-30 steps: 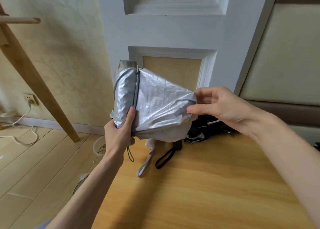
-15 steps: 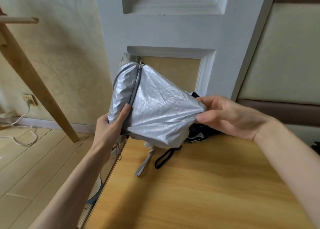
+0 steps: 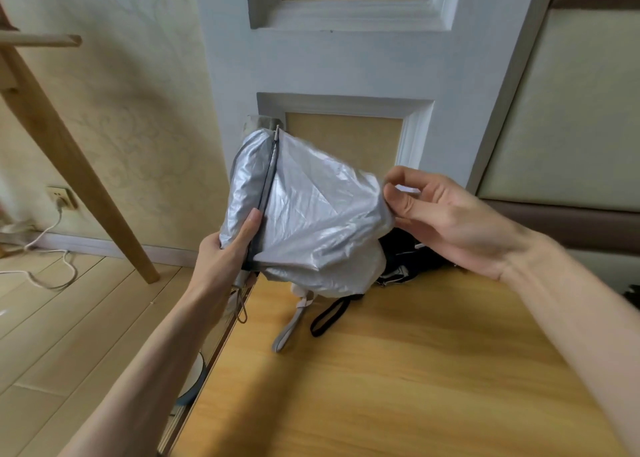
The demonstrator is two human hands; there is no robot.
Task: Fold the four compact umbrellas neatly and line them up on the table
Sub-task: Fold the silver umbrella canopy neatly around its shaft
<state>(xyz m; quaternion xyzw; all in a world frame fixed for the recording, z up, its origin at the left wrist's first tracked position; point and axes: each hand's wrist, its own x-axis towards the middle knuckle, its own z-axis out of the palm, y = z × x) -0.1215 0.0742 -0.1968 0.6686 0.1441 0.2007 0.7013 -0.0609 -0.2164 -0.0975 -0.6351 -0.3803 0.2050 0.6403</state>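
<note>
A silver compact umbrella (image 3: 311,214) is held upright above the far left corner of the wooden table (image 3: 398,387), its canopy loose and crumpled. My left hand (image 3: 228,248) grips its lower left part, thumb along a dark rib. My right hand (image 3: 440,214) pinches the canopy's right edge between thumb and fingers. Behind and below the silver canopy lies a black umbrella (image 3: 401,259) on the table, mostly hidden. A pale grey strap (image 3: 287,332) and a black strap loop (image 3: 329,318) trail onto the table from under the canopy.
The table's left edge (image 3: 214,363) drops to a light wood floor. A slanted wooden leg (image 3: 69,165) stands at the left, with a wall socket and white cable (image 3: 59,200) behind it. A white panelled pillar (image 3: 346,61) rises right behind the umbrellas.
My left hand has moved left, off the table edge. My right hand has shifted up and regripped the canopy's right edge. The silver canopy is pulled wider.
</note>
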